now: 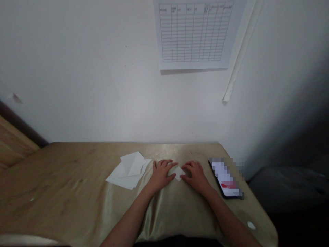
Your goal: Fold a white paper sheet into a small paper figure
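A small folded piece of white paper [178, 174] lies between my hands on the cloth-covered table, in the head view. My left hand [162, 173] is at its left side, with the thumb at the paper's edge and the index finger stretched near its top. From the right, my right hand [196, 175] has its thumb and index finger on the paper's edge, the other fingers curled. Both hands hold the paper low over the cloth. To the left of my left hand is a loose stack of white paper sheets [128, 171], with a creased sheet on top.
A phone [226, 178] with a lit, partly blurred screen lies right of my right hand. A small white scrap [251, 225] is near the table's [64, 185] right edge. Behind stands a white wall [89, 85] with a printed grid sheet [192, 34].
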`<state>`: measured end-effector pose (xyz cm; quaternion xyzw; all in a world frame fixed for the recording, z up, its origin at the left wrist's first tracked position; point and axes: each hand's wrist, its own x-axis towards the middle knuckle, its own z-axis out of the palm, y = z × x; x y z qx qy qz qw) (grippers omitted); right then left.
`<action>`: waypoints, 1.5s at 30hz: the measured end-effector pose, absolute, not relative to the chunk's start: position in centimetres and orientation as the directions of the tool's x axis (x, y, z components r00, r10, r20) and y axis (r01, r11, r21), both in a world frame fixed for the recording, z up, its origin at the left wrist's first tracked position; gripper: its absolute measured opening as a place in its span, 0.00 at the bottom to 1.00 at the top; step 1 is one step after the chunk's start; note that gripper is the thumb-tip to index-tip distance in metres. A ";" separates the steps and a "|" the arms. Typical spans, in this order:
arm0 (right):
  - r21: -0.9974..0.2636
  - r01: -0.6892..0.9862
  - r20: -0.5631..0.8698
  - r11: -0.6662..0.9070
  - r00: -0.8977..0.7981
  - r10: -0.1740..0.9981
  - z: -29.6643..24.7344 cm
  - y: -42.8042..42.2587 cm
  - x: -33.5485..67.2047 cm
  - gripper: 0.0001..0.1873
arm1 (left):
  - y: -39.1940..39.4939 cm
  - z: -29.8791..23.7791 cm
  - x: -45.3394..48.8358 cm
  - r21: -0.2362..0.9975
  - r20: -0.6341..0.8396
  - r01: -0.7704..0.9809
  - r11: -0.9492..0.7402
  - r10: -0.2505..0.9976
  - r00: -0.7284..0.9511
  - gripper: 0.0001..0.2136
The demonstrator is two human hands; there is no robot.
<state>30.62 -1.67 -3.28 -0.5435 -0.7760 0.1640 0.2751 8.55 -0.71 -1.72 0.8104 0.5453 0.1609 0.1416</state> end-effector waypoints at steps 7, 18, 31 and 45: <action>-0.518 0.761 0.280 0.390 -0.280 0.918 -3.8 -1.5 30.6 0.17 | -0.7 -1.9 8.6 0.380 0.091 0.842 -0.382 0.922 0.377 0.19; -0.550 0.749 0.290 0.369 -0.244 0.926 -3.6 -1.6 30.6 0.14 | -0.5 -1.2 8.7 0.535 0.125 0.790 -0.299 0.953 0.275 0.10; -0.585 0.727 0.418 0.359 -0.110 0.902 -3.8 -1.2 30.4 0.04 | 0.0 -1.7 9.0 0.552 0.274 0.751 -0.362 0.930 0.247 0.06; -0.547 0.739 0.354 0.394 -0.223 0.908 -3.4 -1.6 30.6 0.06 | -0.3 -2.1 9.1 0.445 0.237 0.829 -0.339 0.937 0.256 0.09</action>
